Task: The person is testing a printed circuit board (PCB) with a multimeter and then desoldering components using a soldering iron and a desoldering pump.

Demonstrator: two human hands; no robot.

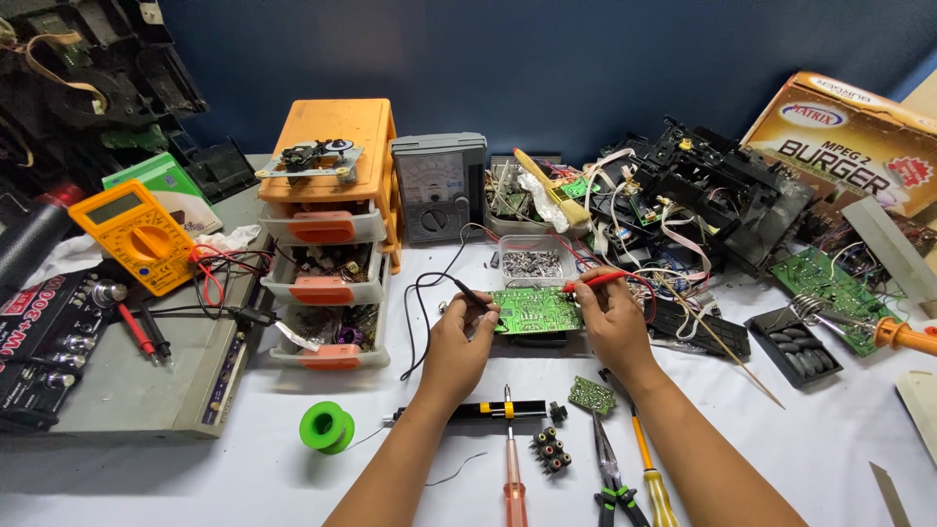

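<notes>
- Left hand (459,337) pinches a black probe (471,292), tip down at the left edge of a green circuit board (535,310).
- Right hand (607,317) grips a red probe (593,282), touching the board's top right edge.
- Board lies mid-table on a white table cover (781,429), between both hands.
- Grey analog meter (439,187) stands upright behind the board, against a dark blue wall (547,59).
- Orange drawer unit (330,229) left of the meter; yellow multimeter (135,236) further left on a grey device (127,381).
- Near edge: green solder spool (326,426), screwdrivers (514,483), pliers (613,473).
- Right side: soldering iron (903,336), black scrap parts (722,190), cardboard box (849,141).
</notes>
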